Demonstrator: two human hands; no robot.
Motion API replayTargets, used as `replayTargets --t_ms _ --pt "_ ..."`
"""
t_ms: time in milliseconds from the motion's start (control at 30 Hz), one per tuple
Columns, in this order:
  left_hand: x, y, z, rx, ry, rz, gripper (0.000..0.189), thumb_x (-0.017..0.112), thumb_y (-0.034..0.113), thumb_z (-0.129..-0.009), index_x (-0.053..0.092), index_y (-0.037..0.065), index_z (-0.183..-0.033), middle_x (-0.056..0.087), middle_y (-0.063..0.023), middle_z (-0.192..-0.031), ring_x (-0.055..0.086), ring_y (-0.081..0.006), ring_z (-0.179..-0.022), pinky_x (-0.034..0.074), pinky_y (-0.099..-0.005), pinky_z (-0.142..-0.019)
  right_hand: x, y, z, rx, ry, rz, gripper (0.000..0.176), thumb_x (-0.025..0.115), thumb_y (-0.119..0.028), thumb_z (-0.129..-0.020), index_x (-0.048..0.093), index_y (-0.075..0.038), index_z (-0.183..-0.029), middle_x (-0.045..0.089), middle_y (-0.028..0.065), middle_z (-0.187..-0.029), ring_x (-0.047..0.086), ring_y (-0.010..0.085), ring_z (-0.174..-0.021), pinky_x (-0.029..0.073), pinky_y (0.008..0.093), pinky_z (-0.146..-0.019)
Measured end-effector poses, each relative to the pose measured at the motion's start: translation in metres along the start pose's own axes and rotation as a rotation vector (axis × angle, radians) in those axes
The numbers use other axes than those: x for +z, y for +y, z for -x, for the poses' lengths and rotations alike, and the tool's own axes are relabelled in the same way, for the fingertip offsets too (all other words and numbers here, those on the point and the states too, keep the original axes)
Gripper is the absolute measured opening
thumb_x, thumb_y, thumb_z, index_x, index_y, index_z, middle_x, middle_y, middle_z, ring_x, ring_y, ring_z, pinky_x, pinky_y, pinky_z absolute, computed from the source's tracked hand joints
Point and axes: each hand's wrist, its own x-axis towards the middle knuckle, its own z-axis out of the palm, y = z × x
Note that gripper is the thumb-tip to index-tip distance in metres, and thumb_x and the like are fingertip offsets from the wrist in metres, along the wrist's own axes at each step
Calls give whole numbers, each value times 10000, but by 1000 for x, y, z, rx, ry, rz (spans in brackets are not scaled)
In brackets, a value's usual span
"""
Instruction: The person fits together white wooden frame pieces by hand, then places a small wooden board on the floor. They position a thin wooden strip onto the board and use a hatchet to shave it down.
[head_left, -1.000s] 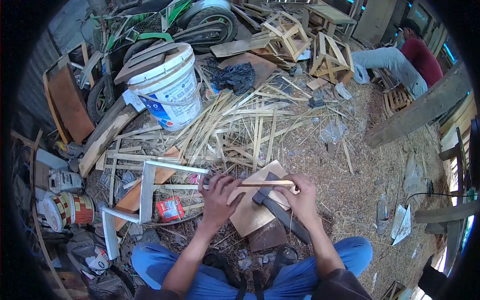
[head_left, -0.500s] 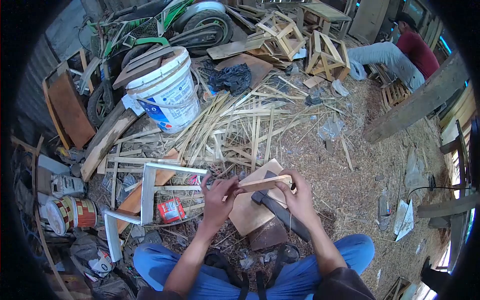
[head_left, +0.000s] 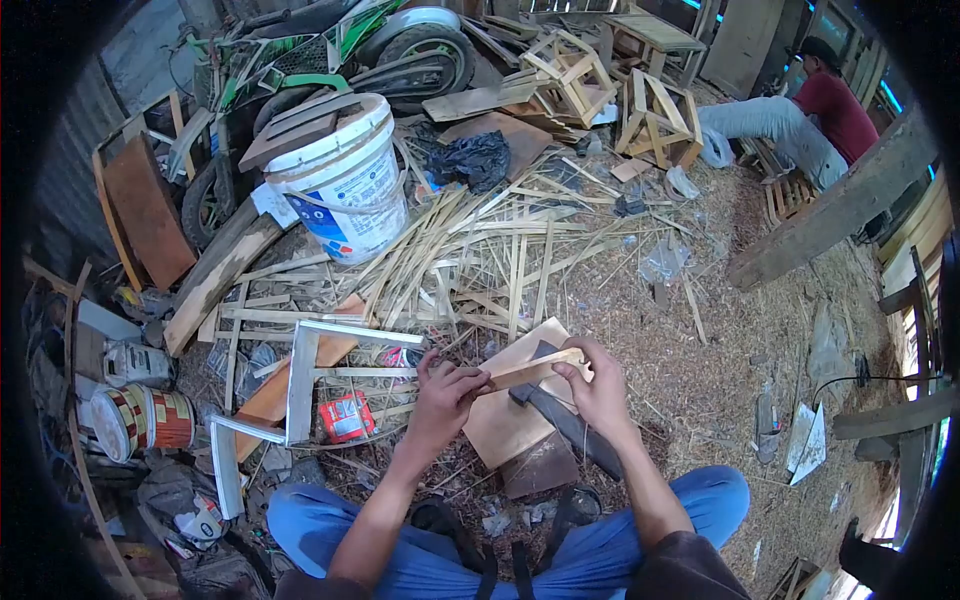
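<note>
A short wooden piece [head_left: 522, 374] is held up between my two hands over the ground in front of my knees. My left hand [head_left: 443, 402] is closed at its left end, with the index finger raised. My right hand [head_left: 600, 388] pinches the right end between thumb and fingers. Just below lies a dark hammer [head_left: 580, 432], its head end towards the wooden piece. The hammer rests across a light plywood panel [head_left: 497, 428]. Under the near edge of that panel sits a dark brown block [head_left: 538, 470].
White angled frames [head_left: 301, 385] and a red box [head_left: 346, 417] lie left. Beyond are scattered wood strips [head_left: 470, 245], a white bucket [head_left: 355, 200] and a green motorcycle [head_left: 330, 50]. A person [head_left: 835, 110] sits far right behind a slanted beam [head_left: 830, 205].
My view has shifted slightly, so the surroundings sit a little further right. Both hands keep hold of the wooden piece, which looks tilted a little more.
</note>
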Motion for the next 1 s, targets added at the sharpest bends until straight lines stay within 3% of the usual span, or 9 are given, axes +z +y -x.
replayTargets --t_ms 300,433,500,600,667,700,767,933,1000 --pt "-1 -2 -2 11 -42 109 214 710 0 -840 736 62 -1043 738 -44 -975 641 -225 -905 223 -570 -1228 -8 -6 6 -55 -52 124 302 765 -250 -870 694 -56 -1090 713 153 -1075 648 379 -1024 452 451 -919" --pt "-1 1 -5 -125 -94 50 134 689 33 -874 722 41 -1003 729 -81 -954 644 -267 -913 250 -561 -1213 3 1 16 -26 -27 176 515 784 -265 -854 594 -49 -1281 659 207 -1166 631 386 -1053 474 465 -932" --pt "12 -15 -1 -225 111 -3 89 655 74 -918 706 24 -972 710 -117 -929 642 -312 -926 284 -549 -1187 17 8 23 -25 26 204 630 798 -265 -840 535 -35 -1365 628 227 -1226 623 384 -1069 493 476 -932" --pt "11 -21 5 -379 110 31 117 622 102 -952 691 9 -965 686 -158 -916 630 -358 -937 382 -516 -1074 43 48 49 131 -366 676 875 848 -306 -774 409 -79 -1496 531 176 -1323 541 356 -1212 462 499 -969" --pt "18 -27 13 -522 102 107 130 604 98 -961 676 -7 -988 666 -193 -932 608 -402 -900 439 -501 -923 57 69 65 103 -413 734 897 857 -308 -759 405 -84 -1501 533 172 -1322 543 350 -1212 462 488 -976" --pt "24 -32 18 -528 99 100 130 604 98 -961 676 -7 -988 666 -193 -932 608 -402 -900 439 -501 -923 62 73 69 69 -461 794 920 866 -310 -744 402 -88 -1506 535 167 -1320 546 344 -1211 462 477 -983" --pt "38 -40 26 -371 139 18 130 604 94 -961 663 -13 -1006 657 -208 -946 594 -412 -902 438 -500 -883 63 74 66 90 -479 794 905 876 -288 -730 423 -61 -1479 559 173 -1291 560 365 -1193 485 466 -978" --pt "53 -46 33 -518 -5 128 143 632 78 -927 649 -6 -1040 657 -212 -1002 594 -420 -1022 440 -502 -929 31 44 42 306 -558 582 673 831 -258 -748 548 30 -1286 635 243 -1150 660 403 -1048 555 489 -881" --pt "64 -51 40 -364 -65 100 222 667 73 -885 644 -9 -1089 655 -210 -1037 600 -429 -1037 432 -522 -965 23 45 42 303 -501 513 645 820 -263 -751 562 38 -1260 651 251 -1119 673 406 -1024 558 492 -868"
